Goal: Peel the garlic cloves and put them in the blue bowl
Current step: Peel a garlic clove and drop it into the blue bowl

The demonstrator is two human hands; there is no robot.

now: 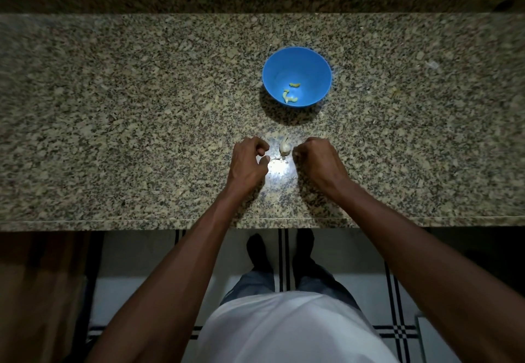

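Speckled granite counter (113,106), tiled floor (142,263) — left hand (247,161) pinches garlic skin (275,159); right hand (318,158) curled, grip unclear.

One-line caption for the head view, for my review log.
Both hands, left and right, work a garlic piece on the granite counter; blue bowl beyond holds peeled cloves.
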